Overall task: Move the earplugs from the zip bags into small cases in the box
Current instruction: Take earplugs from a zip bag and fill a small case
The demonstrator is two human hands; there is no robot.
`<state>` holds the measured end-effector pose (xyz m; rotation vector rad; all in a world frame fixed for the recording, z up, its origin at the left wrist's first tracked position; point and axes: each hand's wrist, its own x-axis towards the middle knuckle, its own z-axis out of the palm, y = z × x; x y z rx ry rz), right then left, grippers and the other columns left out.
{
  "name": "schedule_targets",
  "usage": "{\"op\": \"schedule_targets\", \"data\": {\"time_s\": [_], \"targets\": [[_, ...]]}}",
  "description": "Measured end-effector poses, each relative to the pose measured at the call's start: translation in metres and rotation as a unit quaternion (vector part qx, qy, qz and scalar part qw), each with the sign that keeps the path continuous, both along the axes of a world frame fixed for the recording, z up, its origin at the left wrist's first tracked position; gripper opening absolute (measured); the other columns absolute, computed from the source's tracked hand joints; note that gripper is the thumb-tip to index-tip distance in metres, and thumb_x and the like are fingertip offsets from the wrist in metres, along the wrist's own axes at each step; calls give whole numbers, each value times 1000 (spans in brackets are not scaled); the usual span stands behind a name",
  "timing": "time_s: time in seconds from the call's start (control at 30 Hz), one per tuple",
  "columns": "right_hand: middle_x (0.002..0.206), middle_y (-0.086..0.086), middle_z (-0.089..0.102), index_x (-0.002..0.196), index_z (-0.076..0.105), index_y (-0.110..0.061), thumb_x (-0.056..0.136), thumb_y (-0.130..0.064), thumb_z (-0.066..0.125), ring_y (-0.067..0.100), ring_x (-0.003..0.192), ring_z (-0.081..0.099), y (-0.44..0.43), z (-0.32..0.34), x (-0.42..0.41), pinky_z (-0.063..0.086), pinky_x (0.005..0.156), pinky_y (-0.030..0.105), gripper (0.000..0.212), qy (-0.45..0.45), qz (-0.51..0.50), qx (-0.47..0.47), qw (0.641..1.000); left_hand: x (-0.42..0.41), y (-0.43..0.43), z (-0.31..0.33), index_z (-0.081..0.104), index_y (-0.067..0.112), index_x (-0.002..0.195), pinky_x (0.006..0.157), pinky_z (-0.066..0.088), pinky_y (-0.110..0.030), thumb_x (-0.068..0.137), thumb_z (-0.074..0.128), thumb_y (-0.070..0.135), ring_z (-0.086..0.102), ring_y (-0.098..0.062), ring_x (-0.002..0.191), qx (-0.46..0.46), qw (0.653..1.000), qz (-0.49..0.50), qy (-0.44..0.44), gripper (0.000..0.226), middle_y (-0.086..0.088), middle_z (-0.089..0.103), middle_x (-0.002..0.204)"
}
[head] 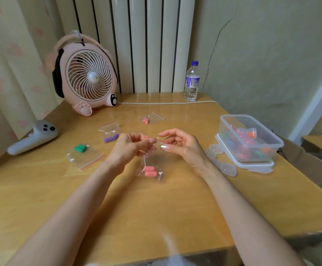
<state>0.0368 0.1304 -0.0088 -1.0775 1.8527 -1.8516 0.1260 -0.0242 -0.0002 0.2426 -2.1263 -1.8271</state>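
Pink earplugs [149, 171], two, one bag [152, 162] pinched by left hand [129, 148], right hand [183, 144] (three more)

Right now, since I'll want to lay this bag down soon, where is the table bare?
Bare: the near strip of table, this side of the held bag; also the right rear corner between the bottle and box. Crowded: bags on the left, loose cases beside the box.

left hand [131, 145]: raised, fingertips pinching | right hand [181, 144]: raised, thumb-index pinching | forearms angled inward
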Motion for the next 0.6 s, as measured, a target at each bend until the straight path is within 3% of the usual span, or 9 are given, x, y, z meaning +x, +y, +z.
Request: {"op": "schedule_targets", "data": {"time_s": [0.23, 0.4, 0.6], "targets": [[78, 3, 59, 83, 59, -13, 75, 12, 67, 18, 76, 54, -5, -4, 3, 50, 66, 19, 27, 8, 10, -10, 1000, -3, 2, -3, 44, 9, 60, 42, 38, -13, 75, 71, -1, 51, -2, 43, 31, 999, 21, 24, 32, 5, 63, 51], [78, 8, 59, 86, 60, -17, 75, 12, 67, 18, 71, 54, -6, -6, 2, 50, 64, 19, 31, 25, -2, -12, 1000, -4, 3, -5, 44, 10, 59, 43, 38, -15, 69, 75, 1, 48, -6, 43, 31, 999, 26, 23, 34, 3, 57, 47], [74, 4, 59, 80, 61, -14, 74, 16, 65, 15, 67, 54, -7, -7, 2, 50, 61, 20, 31, 38, 12, 12, 999, -4, 6, -5, 43, 11, 63, 45, 42, -15, 68, 75, -3, 55, -4, 44, 21, 999, 23, 17, 35, -1, 63, 55]]}}
